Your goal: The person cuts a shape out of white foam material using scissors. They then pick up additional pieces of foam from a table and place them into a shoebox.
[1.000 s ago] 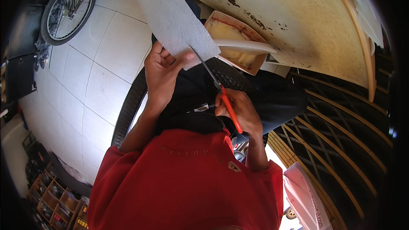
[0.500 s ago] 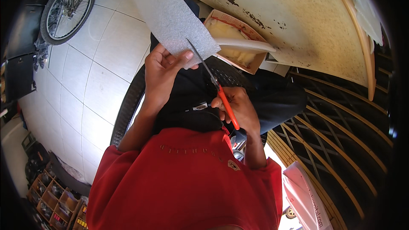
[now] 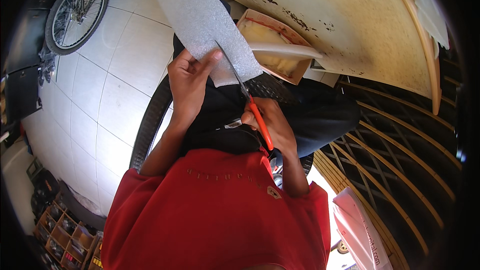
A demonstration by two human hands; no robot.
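A long strip of white foam sheet (image 3: 195,15) hangs out in front of me, its near end above my lap. My left hand (image 3: 190,82) pinches the left edge of that sheet between thumb and fingers. In my right hand (image 3: 274,122) is a pair of scissors (image 3: 259,122) with orange-red handles. Its dark blade lies across the sheet near the end, pointing up and left, with the tip close to my left thumb. Whether the second blade is under the foam cannot be seen.
Beyond my knees an open cardboard box (image 3: 300,72) holds pale yellowish pieces. A stained cream table panel (image 3: 350,25) fills the upper right. A bicycle wheel (image 3: 77,15) stands on the tiled floor at left. A metal lattice gate (image 3: 400,160) is at right; a compartment box (image 3: 65,235) sits lower left.
The scissors and my right hand have shifted slightly left. The foam's near end now hangs lower, and my left thumb has moved up a little along its edge.
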